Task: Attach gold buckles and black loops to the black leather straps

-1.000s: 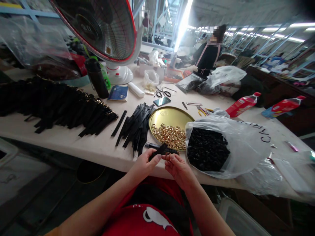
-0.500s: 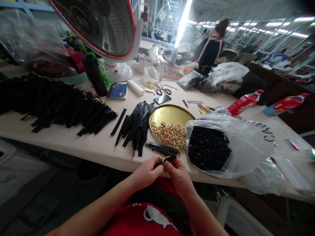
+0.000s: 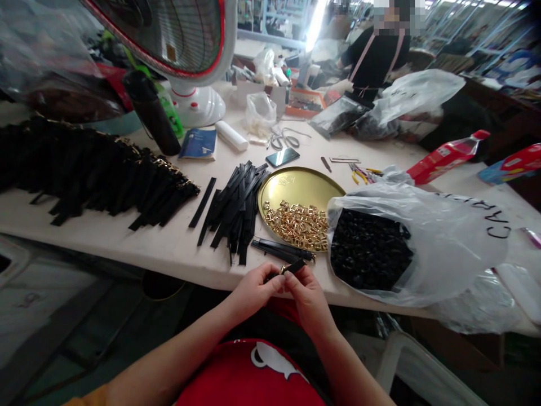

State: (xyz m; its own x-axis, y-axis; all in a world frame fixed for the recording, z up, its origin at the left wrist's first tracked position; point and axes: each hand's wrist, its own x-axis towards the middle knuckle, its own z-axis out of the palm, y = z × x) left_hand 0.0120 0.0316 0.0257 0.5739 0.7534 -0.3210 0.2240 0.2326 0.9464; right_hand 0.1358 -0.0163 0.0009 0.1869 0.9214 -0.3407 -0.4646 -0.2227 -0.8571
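Note:
Both hands meet at the table's front edge around a black strap (image 3: 296, 265) with a small gold buckle (image 3: 283, 270) on it. My left hand (image 3: 257, 287) is closed on the strap's left part, beside the buckle. My right hand (image 3: 306, 290) pinches the strap just right of the buckle, and its end sticks out past the fingers. Part of the strap is hidden by the fingers. Just beyond lie a few buckled straps (image 3: 281, 250). A round gold tray (image 3: 313, 183) holds many gold buckles (image 3: 298, 225). Left of it is a pile of loose black straps (image 3: 236, 208).
A clear plastic bag (image 3: 443, 242) of small black pieces (image 3: 367, 251) lies open at right. A large heap of black straps (image 3: 84, 175) covers the left. Behind are a fan (image 3: 194, 104), a dark bottle (image 3: 152, 113), a phone (image 3: 283, 157), scissors (image 3: 287, 140) and a red-labelled bottle (image 3: 448, 158).
The view has tilted down and shifted slightly, so background things sit higher in the picture. Both hands stay together on the strap, and the gold buckle shows more clearly between them.

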